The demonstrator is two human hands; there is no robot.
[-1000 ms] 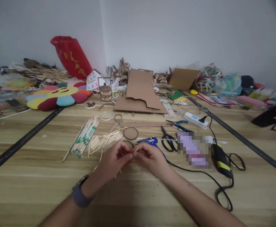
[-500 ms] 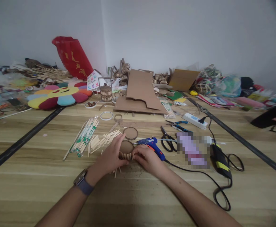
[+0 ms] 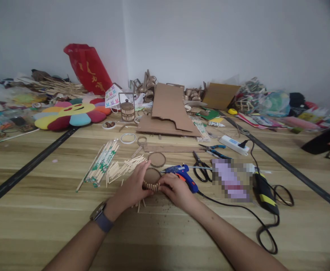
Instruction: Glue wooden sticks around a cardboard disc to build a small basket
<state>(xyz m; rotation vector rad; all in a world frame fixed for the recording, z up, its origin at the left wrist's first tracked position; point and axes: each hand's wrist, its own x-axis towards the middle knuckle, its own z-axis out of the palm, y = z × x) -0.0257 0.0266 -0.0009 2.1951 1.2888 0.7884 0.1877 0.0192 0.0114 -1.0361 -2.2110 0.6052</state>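
Observation:
Near the middle of the table, my left hand curves round the left side of a round cardboard piece edged with short sticks. My right hand pinches the right end of that stick row, fingertips and thumb together. Just behind it lies a thin ring. A blue glue gun rests right beside my right hand, its nozzle towards the round piece. Loose cut sticks are spread left of the ring, with wrapped stick packs further left.
Black scissors, pliers and a power strip lie to the right, with a black-yellow tool and its cable. Cardboard sheets, a small lidded bucket and a flower cushion stand behind.
The view has shifted very slightly. Both hands keep nearly the same hold on the round piece, which appears tilted a little differently.

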